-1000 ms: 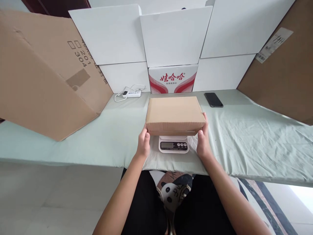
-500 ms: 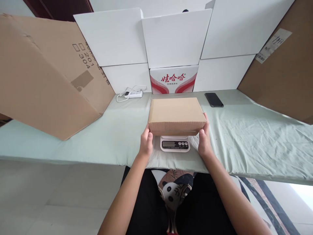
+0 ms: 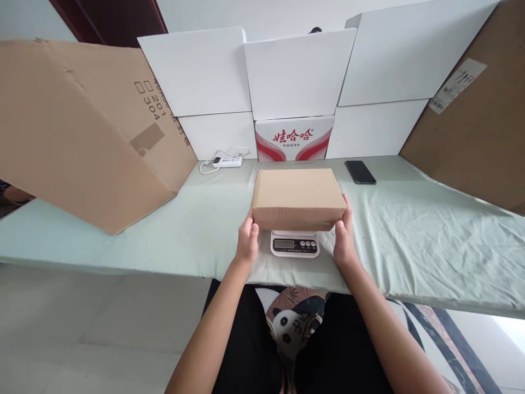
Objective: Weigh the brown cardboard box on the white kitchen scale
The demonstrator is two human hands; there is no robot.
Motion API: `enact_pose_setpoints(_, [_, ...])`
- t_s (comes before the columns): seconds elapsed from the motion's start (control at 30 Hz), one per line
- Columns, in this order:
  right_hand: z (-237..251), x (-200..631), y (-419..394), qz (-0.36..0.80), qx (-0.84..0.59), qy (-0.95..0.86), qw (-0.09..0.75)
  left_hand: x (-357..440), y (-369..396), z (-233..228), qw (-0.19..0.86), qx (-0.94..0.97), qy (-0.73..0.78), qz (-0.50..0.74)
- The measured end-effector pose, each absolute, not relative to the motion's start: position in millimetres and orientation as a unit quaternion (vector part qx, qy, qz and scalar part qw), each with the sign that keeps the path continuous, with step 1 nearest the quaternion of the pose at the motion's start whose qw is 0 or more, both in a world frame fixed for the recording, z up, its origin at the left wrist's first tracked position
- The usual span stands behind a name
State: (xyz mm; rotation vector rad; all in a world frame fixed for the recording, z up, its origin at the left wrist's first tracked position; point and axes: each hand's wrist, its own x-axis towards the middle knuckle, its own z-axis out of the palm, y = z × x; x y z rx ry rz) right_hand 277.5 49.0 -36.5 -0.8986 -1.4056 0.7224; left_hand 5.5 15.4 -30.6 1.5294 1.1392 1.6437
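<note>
A closed brown cardboard box (image 3: 297,191) is held level between my two hands, over a white kitchen scale (image 3: 294,253). My left hand (image 3: 247,239) grips the box's left end, thumb at the front. On the opposite end, my right hand (image 3: 343,236) has its fingers along the side and its thumb near the front corner. The scale's dark display and its round buttons show below the box's front edge. Its weighing plate is hidden under the box, so whether the box rests on it I cannot tell.
Large cardboard sheets stand at the left (image 3: 86,126) and right (image 3: 471,126). White boxes (image 3: 299,76) form a wall behind, with a red-printed box (image 3: 294,138) at the bottom. A white power strip with cable (image 3: 228,162) and a black phone (image 3: 360,172) lie on the green tablecloth (image 3: 435,241).
The camera view has tilted and shifted slightly, so everything appears a little lower and to the right. Both hands keep hold of the box, which stays over the scale.
</note>
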Motion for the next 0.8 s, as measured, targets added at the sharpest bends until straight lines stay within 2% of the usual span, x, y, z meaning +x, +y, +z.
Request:
enact_pose_setpoints(0.43, [-35,278,47,0.313,-0.381,-0.606,0.624,1,19,-37,0.294,0.571,0.432,0.633])
enact_pose_setpoints(0.8, [-45,279,52,0.378,-0.373,-0.581,0.617,1,18,-35,0.315,0.554,0.428,0.64])
